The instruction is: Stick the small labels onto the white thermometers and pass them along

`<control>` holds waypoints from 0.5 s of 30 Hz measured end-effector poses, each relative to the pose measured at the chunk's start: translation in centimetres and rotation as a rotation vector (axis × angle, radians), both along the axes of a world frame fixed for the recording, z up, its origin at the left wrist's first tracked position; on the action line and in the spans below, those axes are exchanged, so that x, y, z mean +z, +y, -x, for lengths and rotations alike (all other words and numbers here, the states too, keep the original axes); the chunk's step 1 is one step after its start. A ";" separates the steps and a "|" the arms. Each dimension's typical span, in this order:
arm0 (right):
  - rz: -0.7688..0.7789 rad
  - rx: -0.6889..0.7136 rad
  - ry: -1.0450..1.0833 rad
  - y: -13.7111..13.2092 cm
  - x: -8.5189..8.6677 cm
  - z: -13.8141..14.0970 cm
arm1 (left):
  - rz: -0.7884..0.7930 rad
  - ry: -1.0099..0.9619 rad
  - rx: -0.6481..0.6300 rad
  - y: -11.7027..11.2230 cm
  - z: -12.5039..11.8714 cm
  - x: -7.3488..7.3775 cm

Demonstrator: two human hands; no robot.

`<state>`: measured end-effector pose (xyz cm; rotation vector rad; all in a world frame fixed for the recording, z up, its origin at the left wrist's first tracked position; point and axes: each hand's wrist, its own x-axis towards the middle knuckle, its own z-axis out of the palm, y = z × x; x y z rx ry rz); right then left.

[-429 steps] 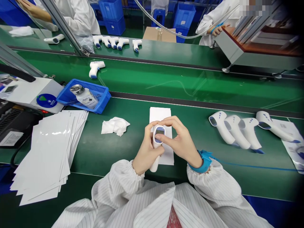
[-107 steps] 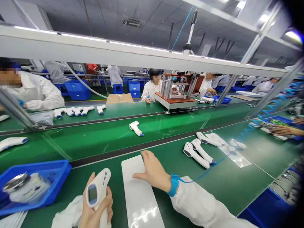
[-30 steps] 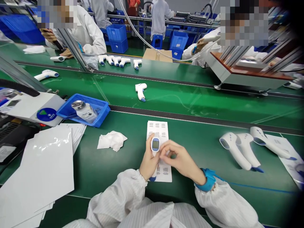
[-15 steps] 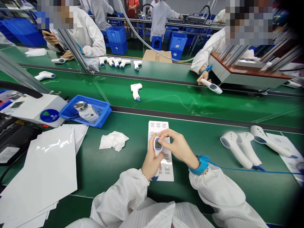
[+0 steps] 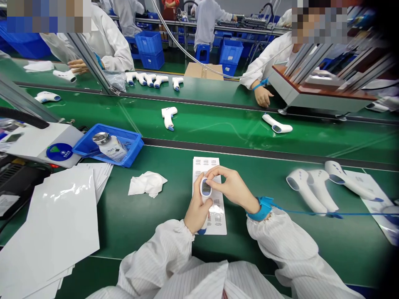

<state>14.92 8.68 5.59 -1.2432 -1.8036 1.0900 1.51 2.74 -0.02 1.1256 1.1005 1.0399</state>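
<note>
My left hand is closed around a white infrared thermometer, with its small oval screen facing up and its blue-tipped handle end low near my wrist. The thumb and index finger of my right hand pinch together at the screen's upper right edge. Whatever they grip there, if anything, is too small to make out. Beneath both hands lies a white sheet of printed labels. A blue wrist strap with a cord circles my right wrist.
Several thermometers lie at right, near a printed sheet. On the left are a crumpled tissue, a blue tray with a bottle, and white sheets. Thermometers rest on the green belt; co-workers sit beyond.
The co-worker at right has let go of a thermometer, which now lies on the belt. The left co-worker's thermometer has shifted. My hands keep nearly the same hold; the view has moved slightly.
</note>
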 end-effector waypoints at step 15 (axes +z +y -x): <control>-0.023 0.035 0.005 0.2 0.1 -0.1 | 0.085 -0.075 0.061 -0.2 0.2 0.6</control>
